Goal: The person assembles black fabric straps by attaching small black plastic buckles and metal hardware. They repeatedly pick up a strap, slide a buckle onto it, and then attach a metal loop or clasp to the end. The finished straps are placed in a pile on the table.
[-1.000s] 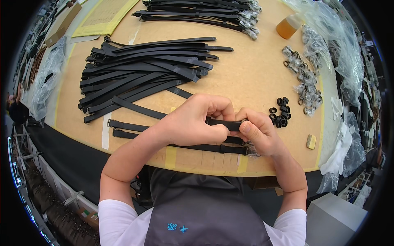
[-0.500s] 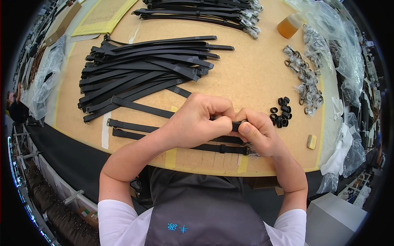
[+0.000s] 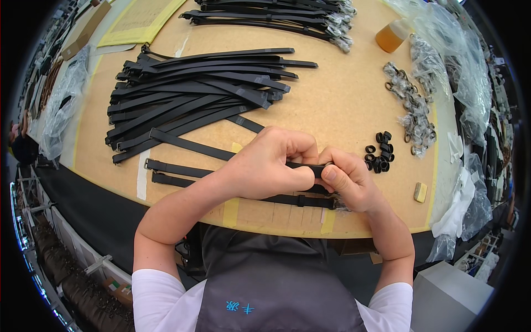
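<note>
Both hands meet over the near part of the table, closed on one black strap (image 3: 193,145). My left hand (image 3: 274,163) pinches it between thumb and fingers. My right hand (image 3: 349,176) grips its right end, and the fingers hide most of that tip. The strap runs back to the left under my left wrist, where a metal buckle (image 3: 152,133) shows at its other end. Two more black straps (image 3: 174,169) lie below it, partly covered by my left forearm. The nearest one carries a black loop (image 3: 301,200) and ends in clear plastic wrapping by my right hand.
A heap of black straps (image 3: 188,91) lies at the left, with a wrapped bundle (image 3: 265,21) beyond. Small black loops (image 3: 381,157) and plastic-wrapped metal rings (image 3: 412,108) are at the right. An amber jar (image 3: 390,37), a yellowish block (image 3: 420,192) and plastic bags (image 3: 467,72) sit nearby.
My left thumb and fingers have shifted slightly, so more of the strap shows between my hands. My right hand keeps its grip in nearly the same place.
</note>
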